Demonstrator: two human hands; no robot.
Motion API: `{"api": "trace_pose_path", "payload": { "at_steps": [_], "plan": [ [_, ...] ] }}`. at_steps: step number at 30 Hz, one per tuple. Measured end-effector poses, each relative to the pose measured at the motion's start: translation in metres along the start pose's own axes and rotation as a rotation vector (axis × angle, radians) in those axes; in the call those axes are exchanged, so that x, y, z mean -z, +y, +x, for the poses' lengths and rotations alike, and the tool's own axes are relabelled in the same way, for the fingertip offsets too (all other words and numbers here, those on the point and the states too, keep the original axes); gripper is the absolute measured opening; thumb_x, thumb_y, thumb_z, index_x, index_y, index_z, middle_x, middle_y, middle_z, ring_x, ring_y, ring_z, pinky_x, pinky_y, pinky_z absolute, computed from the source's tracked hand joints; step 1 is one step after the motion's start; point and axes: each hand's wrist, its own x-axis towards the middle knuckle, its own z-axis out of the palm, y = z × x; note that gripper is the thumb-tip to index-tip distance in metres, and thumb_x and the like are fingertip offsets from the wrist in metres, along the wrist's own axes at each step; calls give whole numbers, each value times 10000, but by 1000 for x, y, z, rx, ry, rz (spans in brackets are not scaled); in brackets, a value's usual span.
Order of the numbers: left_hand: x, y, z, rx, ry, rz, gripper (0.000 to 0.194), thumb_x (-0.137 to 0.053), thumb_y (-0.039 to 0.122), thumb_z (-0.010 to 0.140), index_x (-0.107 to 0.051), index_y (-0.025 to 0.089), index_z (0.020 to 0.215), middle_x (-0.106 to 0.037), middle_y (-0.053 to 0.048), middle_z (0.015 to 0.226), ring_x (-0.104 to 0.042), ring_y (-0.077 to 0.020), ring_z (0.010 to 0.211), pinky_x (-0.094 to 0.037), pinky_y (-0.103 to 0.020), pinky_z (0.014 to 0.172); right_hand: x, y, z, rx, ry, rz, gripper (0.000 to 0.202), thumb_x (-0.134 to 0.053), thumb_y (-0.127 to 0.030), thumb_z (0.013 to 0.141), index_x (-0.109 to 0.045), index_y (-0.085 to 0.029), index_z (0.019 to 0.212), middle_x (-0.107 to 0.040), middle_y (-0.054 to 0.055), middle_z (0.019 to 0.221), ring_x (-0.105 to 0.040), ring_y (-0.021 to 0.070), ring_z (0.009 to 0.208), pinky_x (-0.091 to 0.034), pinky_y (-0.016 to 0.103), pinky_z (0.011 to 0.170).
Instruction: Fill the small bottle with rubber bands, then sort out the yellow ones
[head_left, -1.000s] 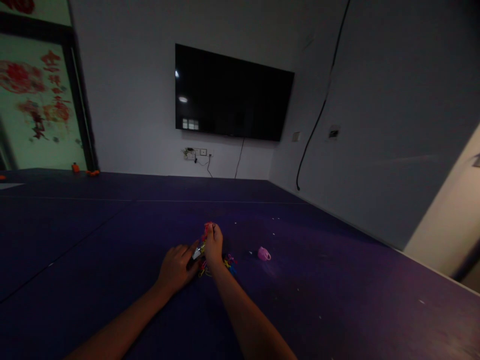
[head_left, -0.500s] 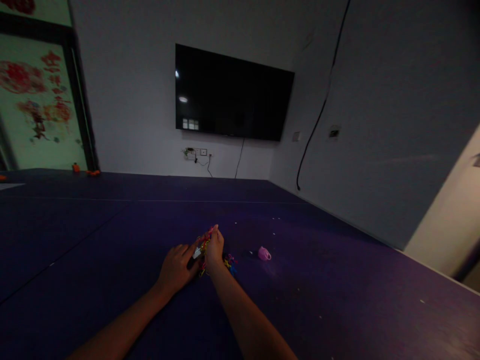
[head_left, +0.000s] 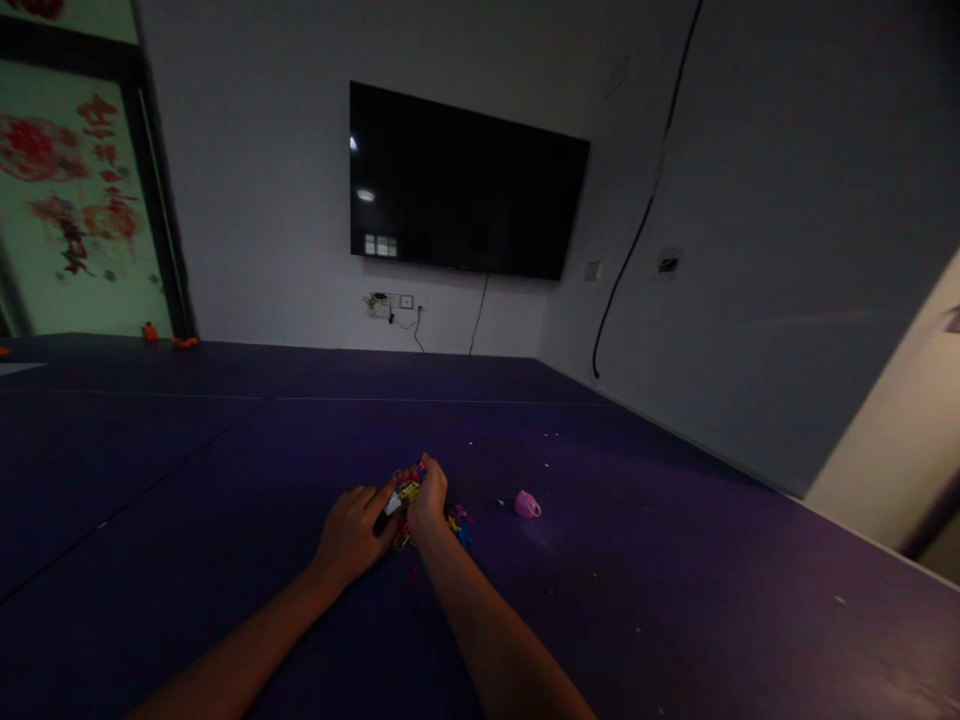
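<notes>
My left hand (head_left: 351, 535) is curled around a small dark object with a white patch (head_left: 393, 502), which its fingers largely hide. Close beside it, my right hand (head_left: 429, 500) cups a bunch of small colourful looped pieces (head_left: 409, 491), like paper clips, against the left fingers. Some of these are yellow, others red or pink. Just right of my right wrist, a loose pile of the same pieces (head_left: 459, 525) lies on the purple surface, partly hidden by the wrist. One faint red piece (head_left: 413, 576) lies between my forearms.
A pink rounded item with a loop (head_left: 527, 505) sits to the right on the purple surface (head_left: 637, 520). Small white specks are scattered around it. Farther off are orange items (head_left: 150, 332) by the door, a wall-mounted television (head_left: 465, 185) and a hanging black cable (head_left: 637, 230).
My right fingers have curled in slightly, and more yellow pieces show between my hands. A red piece is now visible on the surface between my forearms.
</notes>
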Motion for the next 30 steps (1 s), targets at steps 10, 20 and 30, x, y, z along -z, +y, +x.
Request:
{"api": "trace_pose_path", "payload": {
  "at_steps": [10, 20, 30],
  "plan": [
    [0, 1, 2, 22, 13, 7, 396, -491, 328, 855, -595, 148, 1192, -677, -110, 867, -613, -264, 787, -484, -376, 692, 5, 4, 2, 28, -69, -71, 211, -512, -233, 637, -685, -184, 747, -603, -23, 583, -522, 109, 498, -411, 222, 506],
    [0, 2, 1, 48, 39, -32, 395, -505, 301, 835, -590, 162, 1195, -683, -105, 885, -618, -267, 802, -490, -390, 724, 3, 1, -2, 20, -127, -49, 195, -494, -209, 596, -671, -181, 672, -661, 22, 631, -577, 133, 562, -459, 241, 564],
    [0, -1, 0, 43, 25, -61, 349, -514, 283, 826, -603, 160, 1140, -680, -103, 863, -619, -263, 784, -483, -384, 715, 3, -6, -10, -44, -262, -68, 194, -482, -168, 561, -673, -192, 579, -696, 32, 641, -613, 156, 593, -480, 255, 579]
  ]
}}
